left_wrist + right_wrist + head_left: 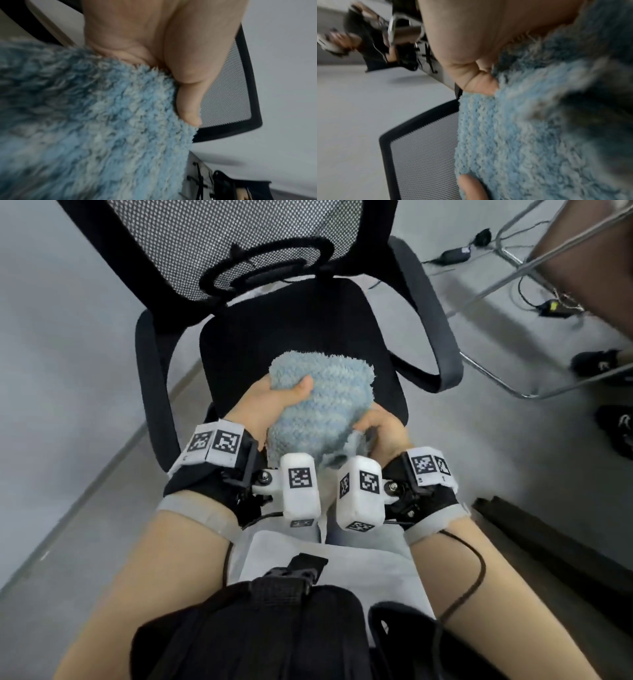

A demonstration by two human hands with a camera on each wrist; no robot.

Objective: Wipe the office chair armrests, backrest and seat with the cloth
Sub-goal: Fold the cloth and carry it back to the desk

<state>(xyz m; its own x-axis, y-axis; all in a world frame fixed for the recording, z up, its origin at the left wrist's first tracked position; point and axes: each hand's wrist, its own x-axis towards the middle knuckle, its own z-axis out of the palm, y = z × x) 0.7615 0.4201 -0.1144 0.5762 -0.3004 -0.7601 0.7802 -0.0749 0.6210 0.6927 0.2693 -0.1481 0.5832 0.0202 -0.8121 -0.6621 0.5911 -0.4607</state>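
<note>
A fluffy light-blue cloth [322,402] is bunched up above the front of the black seat [298,330] of the office chair. My left hand [274,400] grips its left side, the thumb [187,105] pressed on top. My right hand [383,429] pinches its lower right edge, fingers curled into the pile [479,81]. The mesh backrest [205,237] rises at the far side. The left armrest [150,378] and right armrest [431,316] curve along both sides of the seat. The cloth [85,121] fills most of both wrist views, with the backrest [423,155] behind it.
A metal table frame [507,378] stands on the grey floor to the right, with cables and a power adapter [455,254] beneath it. Black shoes [596,361] of another person are at the right edge. A dark board [548,546] lies near my right forearm.
</note>
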